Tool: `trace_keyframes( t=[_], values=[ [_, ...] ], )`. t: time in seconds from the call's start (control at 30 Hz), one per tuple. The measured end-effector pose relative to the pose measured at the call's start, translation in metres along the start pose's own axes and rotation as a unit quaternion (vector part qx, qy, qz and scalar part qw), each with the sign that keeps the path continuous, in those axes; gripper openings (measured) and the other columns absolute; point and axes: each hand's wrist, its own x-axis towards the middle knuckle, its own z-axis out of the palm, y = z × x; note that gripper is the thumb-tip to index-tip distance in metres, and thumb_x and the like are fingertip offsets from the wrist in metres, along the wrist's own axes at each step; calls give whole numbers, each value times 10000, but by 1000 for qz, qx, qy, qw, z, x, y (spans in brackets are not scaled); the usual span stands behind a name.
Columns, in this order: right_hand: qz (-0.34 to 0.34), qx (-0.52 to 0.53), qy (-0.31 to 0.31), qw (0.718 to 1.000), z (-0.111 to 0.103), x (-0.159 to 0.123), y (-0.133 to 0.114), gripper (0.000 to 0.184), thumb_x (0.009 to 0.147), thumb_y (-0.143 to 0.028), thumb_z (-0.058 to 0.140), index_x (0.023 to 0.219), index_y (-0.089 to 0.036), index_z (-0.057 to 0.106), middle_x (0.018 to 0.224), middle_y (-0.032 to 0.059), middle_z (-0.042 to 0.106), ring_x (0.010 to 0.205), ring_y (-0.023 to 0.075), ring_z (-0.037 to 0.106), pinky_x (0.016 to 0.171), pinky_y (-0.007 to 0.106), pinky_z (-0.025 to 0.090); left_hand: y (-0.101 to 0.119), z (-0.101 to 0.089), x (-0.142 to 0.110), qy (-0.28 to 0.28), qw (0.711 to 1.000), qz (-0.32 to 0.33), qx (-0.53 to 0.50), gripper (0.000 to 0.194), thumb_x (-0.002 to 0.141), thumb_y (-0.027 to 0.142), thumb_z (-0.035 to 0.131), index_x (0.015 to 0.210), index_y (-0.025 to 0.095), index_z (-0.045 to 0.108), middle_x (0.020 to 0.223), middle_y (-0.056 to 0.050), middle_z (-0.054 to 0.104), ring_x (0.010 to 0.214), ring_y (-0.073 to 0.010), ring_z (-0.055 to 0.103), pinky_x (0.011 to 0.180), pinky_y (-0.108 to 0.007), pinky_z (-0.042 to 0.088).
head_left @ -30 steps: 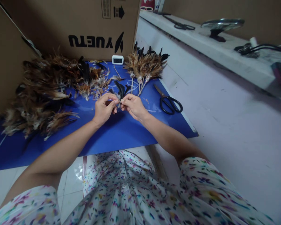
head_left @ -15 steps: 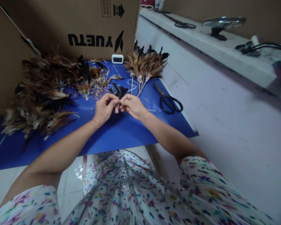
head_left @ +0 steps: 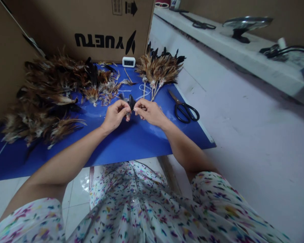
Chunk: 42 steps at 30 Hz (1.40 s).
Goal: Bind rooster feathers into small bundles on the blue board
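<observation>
Left hand (head_left: 115, 115) pinches dark feathers (head_left: 131, 101) near the base, best held firm; right hand (head_left: 150, 113), 3 o'clock of it, fingertips together, contents can't tell, best kept light.

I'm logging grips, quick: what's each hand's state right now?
Left hand: closed, pinching dark feathers.
Right hand: closed in a pinch; what it holds, if anything, cannot be told.

Dim, flat, cool light overall — source can't be placed. Relative to the blue table (head_left: 131, 145): soft shadow on it under the left hand (head_left: 116, 115), feather pile (head_left: 58, 81) at its left sinking into murk, glare on floor tiles (head_left: 84, 184) in front (brightest patch there). Clock (head_left: 129, 62) digits at its back — too soft to read. Sleeves (head_left: 223, 199) nearest us look lens-stretched.
</observation>
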Motion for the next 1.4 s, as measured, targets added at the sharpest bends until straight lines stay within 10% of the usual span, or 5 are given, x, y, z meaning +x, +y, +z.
trace_keyframes(
  t=[1.2, 1.4],
  values=[
    [-168, -269, 14, 948, 8, -6, 5, 284, 1019, -318, 418, 907, -170, 633, 907, 91, 657, 827, 189, 586, 790, 337, 457, 7, 2, -6, -25, 992, -104, 73, 490, 617, 553, 860, 760, 138, 642, 592, -28, 673, 507, -146, 677, 509, -216, 543],
    [-75, -24, 71, 994, 6, -3, -1, 236, 966, -417, 533, 912, -203, 617, 810, 12, 657, 694, 119, 568, 693, 271, 480, 7, 1, -3, -41, 993, -107, 25, 475, 657, 557, 838, 770, 144, 634, 580, -25, 674, 504, -134, 670, 531, -218, 562]
  ],
)
